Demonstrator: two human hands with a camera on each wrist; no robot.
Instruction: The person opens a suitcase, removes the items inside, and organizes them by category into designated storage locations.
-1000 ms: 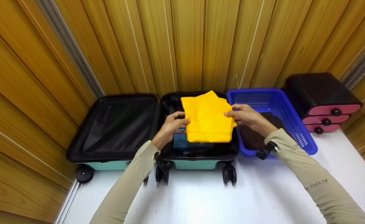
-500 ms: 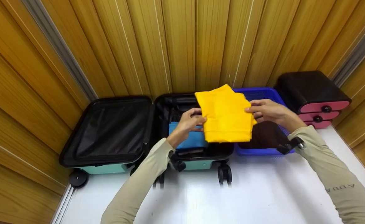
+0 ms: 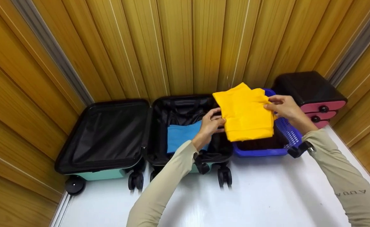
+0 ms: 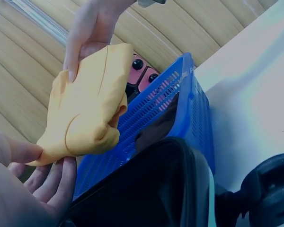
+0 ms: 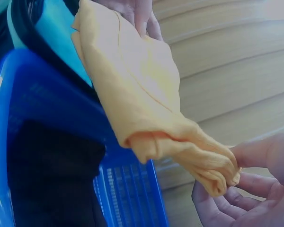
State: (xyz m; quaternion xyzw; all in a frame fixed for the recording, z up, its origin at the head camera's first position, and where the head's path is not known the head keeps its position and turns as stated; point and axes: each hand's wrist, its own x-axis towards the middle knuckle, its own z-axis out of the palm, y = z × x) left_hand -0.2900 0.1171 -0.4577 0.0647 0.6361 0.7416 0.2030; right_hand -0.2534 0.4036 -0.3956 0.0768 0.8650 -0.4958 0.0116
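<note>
A folded yellow cloth (image 3: 246,113) is held up between both hands, above the seam between the open suitcase and the blue basket. My left hand (image 3: 209,126) pinches its left edge, thumb on top and fingers beneath, as the left wrist view confirms. On the opposite edge my right hand (image 3: 287,110) pinches the cloth; in the right wrist view its layers bunch at the thumb and fingertips. Below my left hand, a folded blue cloth (image 3: 182,135) lies in the suitcase's right half (image 3: 159,138). Dark brown fabric (image 5: 52,175) lies inside the blue basket (image 3: 257,153), partly hidden by the yellow cloth.
The suitcase's left half (image 3: 109,135) lies open with a black lining. Black wheels (image 3: 224,176) stick out at the front. A black cabinet with pink drawers (image 3: 322,107) stands right of the basket. Wood-patterned panels (image 3: 178,47) rise behind, and white floor (image 3: 235,201) lies in front.
Both hands have carried the yellow cloth rightward from above the suitcase toward the basket, uncovering the blue cloth. The head view has also shifted to the right.
</note>
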